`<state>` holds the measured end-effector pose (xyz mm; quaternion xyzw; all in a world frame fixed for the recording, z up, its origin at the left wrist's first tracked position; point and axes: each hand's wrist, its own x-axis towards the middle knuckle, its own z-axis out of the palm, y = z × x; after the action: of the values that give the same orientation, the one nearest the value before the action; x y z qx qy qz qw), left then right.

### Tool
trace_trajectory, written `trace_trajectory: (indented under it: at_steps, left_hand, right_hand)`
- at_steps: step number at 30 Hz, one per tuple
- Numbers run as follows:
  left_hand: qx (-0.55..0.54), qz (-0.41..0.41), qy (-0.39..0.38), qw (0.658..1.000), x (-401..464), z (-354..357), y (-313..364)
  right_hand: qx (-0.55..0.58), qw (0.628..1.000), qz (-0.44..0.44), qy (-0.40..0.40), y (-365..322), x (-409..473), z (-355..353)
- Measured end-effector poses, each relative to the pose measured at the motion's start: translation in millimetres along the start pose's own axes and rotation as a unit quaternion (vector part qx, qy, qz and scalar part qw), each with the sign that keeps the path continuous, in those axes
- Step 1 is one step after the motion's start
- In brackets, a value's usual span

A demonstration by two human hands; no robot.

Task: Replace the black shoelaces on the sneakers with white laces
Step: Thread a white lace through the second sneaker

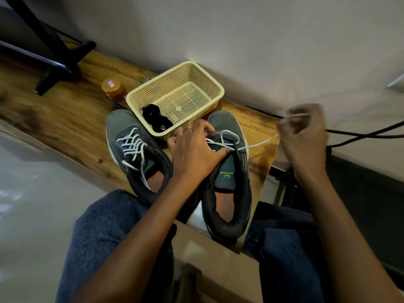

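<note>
White lace (258,145) pinched in blurred right hand (303,132), apparently; left hand (194,147) presses sneaker (229,171), fingertips hidden.

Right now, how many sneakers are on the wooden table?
2. The left sneaker, already laced white, lies beside the basket; the right sneaker sits under the left hand, half laced.

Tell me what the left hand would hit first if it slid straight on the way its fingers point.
Probably the cream basket: the left hand presses the right sneaker, fingers aimed up-table toward its near wall. Depth is uncertain.
</note>
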<state>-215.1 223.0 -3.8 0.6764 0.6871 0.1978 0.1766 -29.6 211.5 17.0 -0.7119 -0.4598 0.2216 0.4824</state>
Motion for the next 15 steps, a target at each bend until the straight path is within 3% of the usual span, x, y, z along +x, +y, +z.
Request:
trace_trajectory:
  at_steps: [3,6,12,15]
  left_hand:
    - [-0.091,-0.058,-0.084,0.991,6,-7,-7]
    - [-0.203,-0.119,-0.162,0.958,14,-17,-16]
    - [-0.14,-0.127,-0.199,0.962,7,-10,-15]
    - [-0.145,-0.137,-0.205,0.958,8,-13,-15]
  right_hand:
    - [-0.14,0.962,-0.024,-0.233,3,-6,7]
    - [-0.18,0.93,-0.046,-0.316,2,-11,15]
    - [-0.205,0.937,-0.058,-0.277,3,-12,20]
    - [-0.174,0.972,-0.044,-0.15,-3,-11,14]
